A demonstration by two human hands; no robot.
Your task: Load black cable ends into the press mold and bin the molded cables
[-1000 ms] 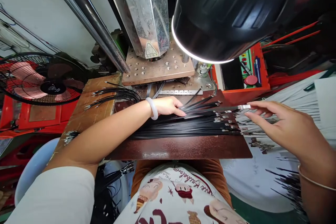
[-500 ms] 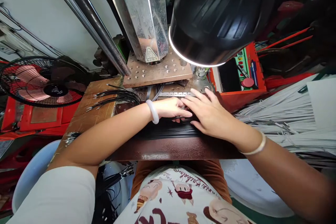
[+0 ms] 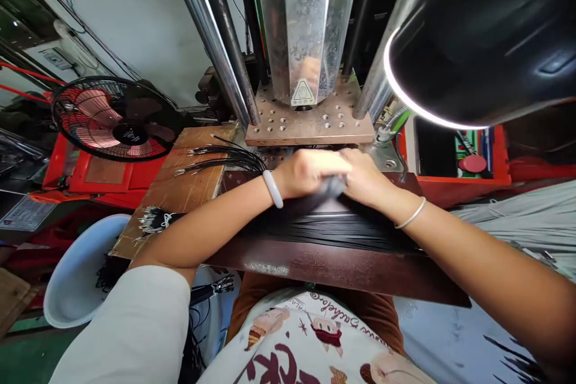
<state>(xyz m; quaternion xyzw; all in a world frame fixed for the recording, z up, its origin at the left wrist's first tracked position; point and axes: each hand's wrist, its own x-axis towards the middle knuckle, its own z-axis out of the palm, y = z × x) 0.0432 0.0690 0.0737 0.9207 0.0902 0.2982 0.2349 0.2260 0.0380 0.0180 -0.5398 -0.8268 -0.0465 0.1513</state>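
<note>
1. Fingers of the person's left hand [image 3: 302,173] are curled around a blurred bunch of dark, slender strips [image 3: 332,189], which shows just below the knuckles.
2. The right hand [image 3: 363,179] meets the left, its fingers bent inward; blur and overlap make it impossible to tell whether they grasp the strips too.
3. Nearer the person, a flat spread of long black strips [image 3: 337,231] lies across the glossy reddish-brown board [image 3: 342,267].
4. Just beyond the hands is a copper-coloured metal plate full of drilled holes [image 3: 310,130], with a transparent guard bearing a triangular hand-warning label [image 3: 302,92] above it.
5. Left of the hands, a fanned group of black cables with silvery tips [image 3: 225,159] rests on a worn wooden board [image 3: 168,183].
6. A large black lamp with a glowing rim [image 3: 486,48] hangs at upper right.
</note>
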